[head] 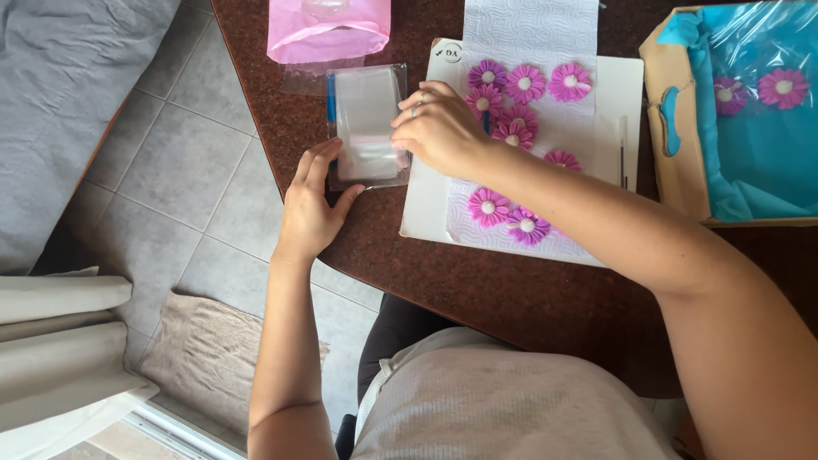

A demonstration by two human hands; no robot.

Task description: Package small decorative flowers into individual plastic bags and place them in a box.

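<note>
A stack of small clear plastic bags (366, 115) lies on the dark brown table (511, 298). My left hand (312, 209) rests at the stack's lower left corner, fingers pressed to its edge. My right hand (439, 128) reaches across and pinches the stack's right edge. Just right of the bags, several purple sugar-like flowers (524, 85) with white centres lie on a white paper towel (528, 30) over a white board (618, 94); my right forearm crosses above some of them.
A pink plastic bag (328, 30) sits at the table's far edge. A cardboard box (673, 170) lined with blue paper holds two more purple flowers (782, 88) under clear film. Grey floor tiles (179, 162), a beige mat (209, 358) and grey fabric (60, 94) lie left.
</note>
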